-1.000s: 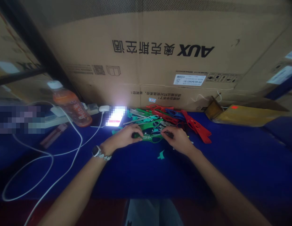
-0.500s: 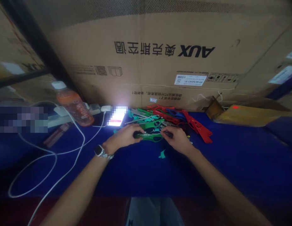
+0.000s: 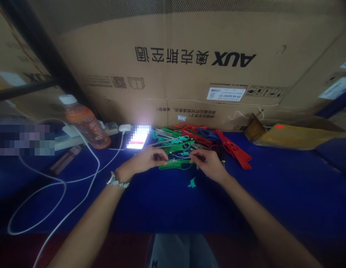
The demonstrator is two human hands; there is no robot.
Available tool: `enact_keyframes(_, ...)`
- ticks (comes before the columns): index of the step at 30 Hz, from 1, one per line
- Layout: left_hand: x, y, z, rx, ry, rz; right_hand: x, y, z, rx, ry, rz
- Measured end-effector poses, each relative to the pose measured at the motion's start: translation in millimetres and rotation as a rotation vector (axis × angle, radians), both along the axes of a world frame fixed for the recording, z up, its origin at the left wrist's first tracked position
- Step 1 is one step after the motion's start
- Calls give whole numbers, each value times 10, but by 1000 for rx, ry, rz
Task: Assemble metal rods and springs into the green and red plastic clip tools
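Observation:
My left hand is closed in a pinch on the left end of a thin metal rod. My right hand pinches near the rod's right end, by a thin white wire. Just beneath lies a green plastic lighter shell with a loop-shaped opening at its right. Right behind the hands is a pile with green shells, teal small parts and metal rods. The fingertips partly hide what they grip.
Red shells and a blue shell lie at the pile's right. A teal piece rests nearer me. A lit phone, a drink bottle and a white cable are left. A cardboard box stands behind; a yellow packet is right.
My left fingers have shifted slightly up and left off the green shell, which shows more of its left end. The thin rod is now visible between both hands. My left wrist has turned.

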State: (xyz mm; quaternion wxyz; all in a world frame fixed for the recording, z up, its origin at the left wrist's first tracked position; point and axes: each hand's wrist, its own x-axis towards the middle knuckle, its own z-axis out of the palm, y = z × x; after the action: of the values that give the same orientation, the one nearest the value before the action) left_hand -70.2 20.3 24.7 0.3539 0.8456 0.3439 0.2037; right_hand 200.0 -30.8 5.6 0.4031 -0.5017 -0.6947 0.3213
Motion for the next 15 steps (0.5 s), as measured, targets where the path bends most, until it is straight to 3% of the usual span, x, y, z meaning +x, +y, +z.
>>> enact_keyframes(9,82,-14,-87,333,159,-18,-9,-32,37,18,-87,-8)
enact_keyframes(15,115,-99,-35,408,258,-46,0,-35,24,29,-90,-18)
